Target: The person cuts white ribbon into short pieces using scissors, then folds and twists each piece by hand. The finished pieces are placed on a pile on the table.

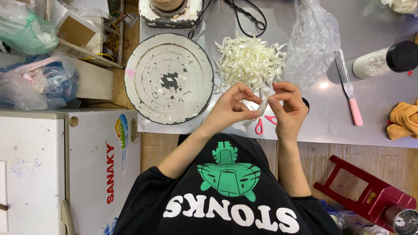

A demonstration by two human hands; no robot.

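Pinching a short strip of cream ribbon [263, 104] between both sets of fingertips, we held it just above the near edge of the steel table [331, 117]. Our left hand [233, 106] had thumb and forefinger pressed together on the strip's lower end, the other fingers curled under; our right hand [288, 104] pinched it from the other side, fingers bent close. Neither hand was spread.

We judged the step to be the shaping or folding of a single cut strip, taken from the heap of cut ribbon pieces [249, 61] that lay just beyond our knuckles. The next move seemed to call for a firm, even grip from both thumbs, so that the slippery strip would not twist or slide out.

Red-handled scissors [263, 124] lay under our hands, mostly covered; only the handle loops showed. A worn white turntable [169, 78] sat to the left of our left hand, well apart from it. A crumpled clear plastic bag [311, 41] lay beyond our right hand, and a pink-handled spatula [349, 89] farther out on that side.

We could not see how the strip was folded, since our fingers covered most of it. The scissor blades were hidden. A dark-capped container [387, 61] at the far right held something pale we could not make out.
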